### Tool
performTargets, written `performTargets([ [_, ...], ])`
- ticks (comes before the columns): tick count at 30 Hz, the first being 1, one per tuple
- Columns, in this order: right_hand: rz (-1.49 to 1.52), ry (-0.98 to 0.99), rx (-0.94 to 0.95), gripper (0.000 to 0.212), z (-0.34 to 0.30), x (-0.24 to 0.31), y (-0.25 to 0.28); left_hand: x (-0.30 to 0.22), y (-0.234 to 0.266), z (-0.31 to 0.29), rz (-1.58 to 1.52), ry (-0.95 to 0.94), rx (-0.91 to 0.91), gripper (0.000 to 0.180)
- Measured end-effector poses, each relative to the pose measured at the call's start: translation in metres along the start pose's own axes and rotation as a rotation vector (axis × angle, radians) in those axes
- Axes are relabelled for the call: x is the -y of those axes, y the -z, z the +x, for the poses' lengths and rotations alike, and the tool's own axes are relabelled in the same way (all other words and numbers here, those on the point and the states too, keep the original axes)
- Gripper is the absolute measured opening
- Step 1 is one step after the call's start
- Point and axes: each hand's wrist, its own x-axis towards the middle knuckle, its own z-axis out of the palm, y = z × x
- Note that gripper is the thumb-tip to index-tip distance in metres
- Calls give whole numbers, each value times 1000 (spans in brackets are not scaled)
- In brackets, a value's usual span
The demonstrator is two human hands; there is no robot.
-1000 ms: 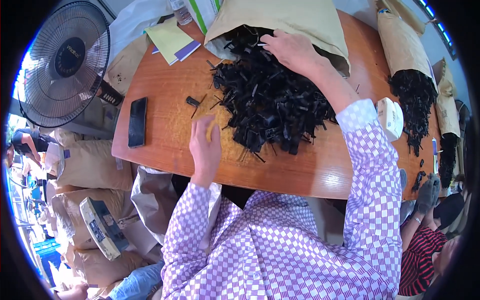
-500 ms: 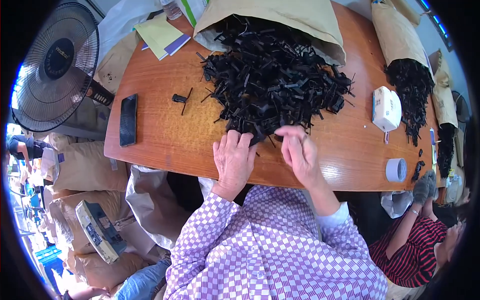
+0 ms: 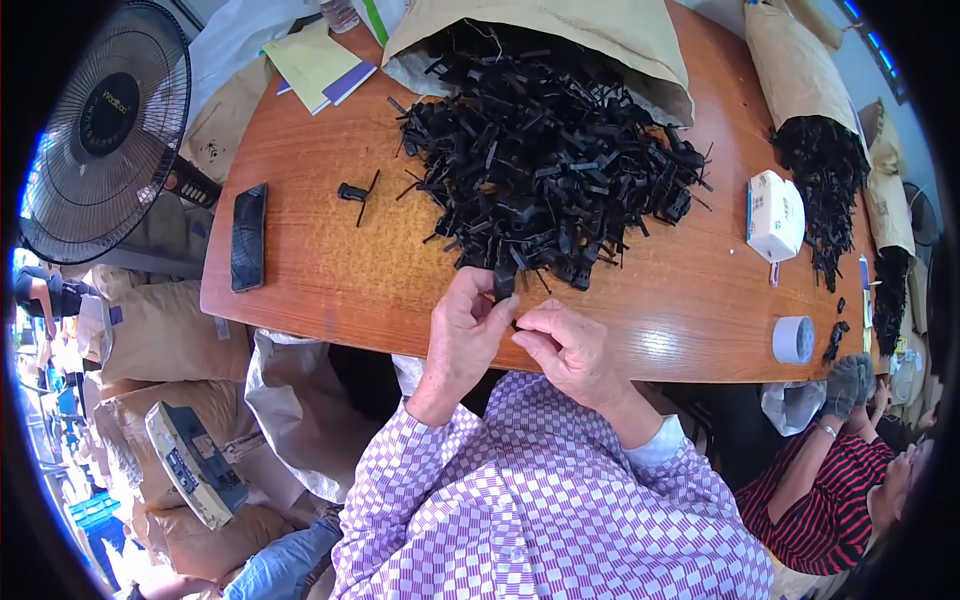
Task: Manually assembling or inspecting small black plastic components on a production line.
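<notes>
A large heap of black plastic parts spills from a brown paper sack onto the wooden table. At the heap's near edge my left hand pinches a small black plastic part between thumb and fingers. Just to its right, my right hand is closed in a pinch. A tiny dark end shows at its fingertips, by the left thumb, but whether it belongs to the same part I cannot tell. One single black part with thin arms lies apart on the left of the table.
On the table's left are a black phone and paper pads. A tissue pack and a tape roll sit at right. A fan stands left. Another person's gloved hands are at far right, near more sacks.
Both hands have drawn back slightly from the heap. The left now holds up a black part, and the right has come down and inward to meet it. The view shifted slightly.
</notes>
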Motion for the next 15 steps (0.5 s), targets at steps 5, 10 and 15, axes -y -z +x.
performTargets([
  [5, 18, -189, 35, 14, 7, 5, 3, -9, 3, 0, -115, -116, -18, 38],
  [10, 227, -369, -53, 11, 18, -2, 1, -11, 7, -2, -10, -91, 195, 53],
  [15, 288, -374, -79, 14, 24, -8, 2, -18, 1, -7, -91, -91, 233, 52],
])
